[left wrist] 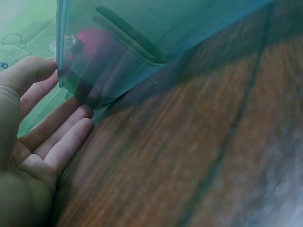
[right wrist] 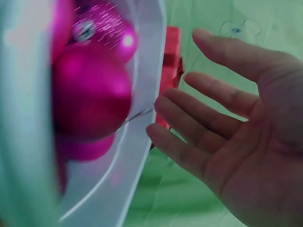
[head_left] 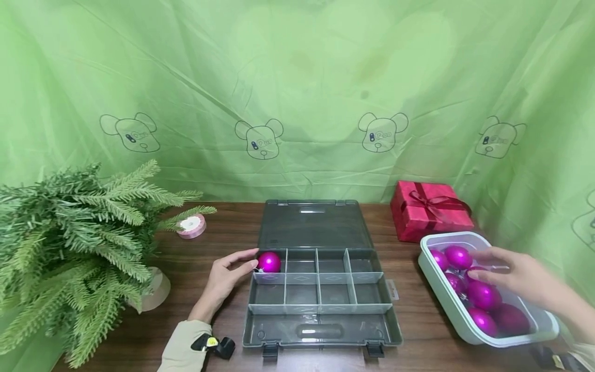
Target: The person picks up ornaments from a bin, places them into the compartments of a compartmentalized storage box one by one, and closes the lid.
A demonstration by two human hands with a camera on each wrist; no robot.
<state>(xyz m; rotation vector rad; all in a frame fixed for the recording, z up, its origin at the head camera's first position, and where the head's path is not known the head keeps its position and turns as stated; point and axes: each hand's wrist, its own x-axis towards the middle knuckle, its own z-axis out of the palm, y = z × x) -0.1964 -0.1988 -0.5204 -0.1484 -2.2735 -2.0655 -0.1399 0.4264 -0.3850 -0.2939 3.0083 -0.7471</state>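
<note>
A dark see-through compartment box lies with its lid back. One shiny magenta Christmas ball sits in its back left compartment, blurred through the wall in the left wrist view. My left hand is at the box's left side, fingers nearly straight, fingertips touching the corner. On the right, a pale plastic tub holds several magenta balls, some smooth, one glittery. My right hand is over the tub in the head view, fingers spread and slightly bent, holding nothing.
A red gift box with a ribbon stands behind the tub. At left is an artificial pine tree with a pale base; a pink ribbon roll lies beside it. A green curtain hangs behind the wooden table.
</note>
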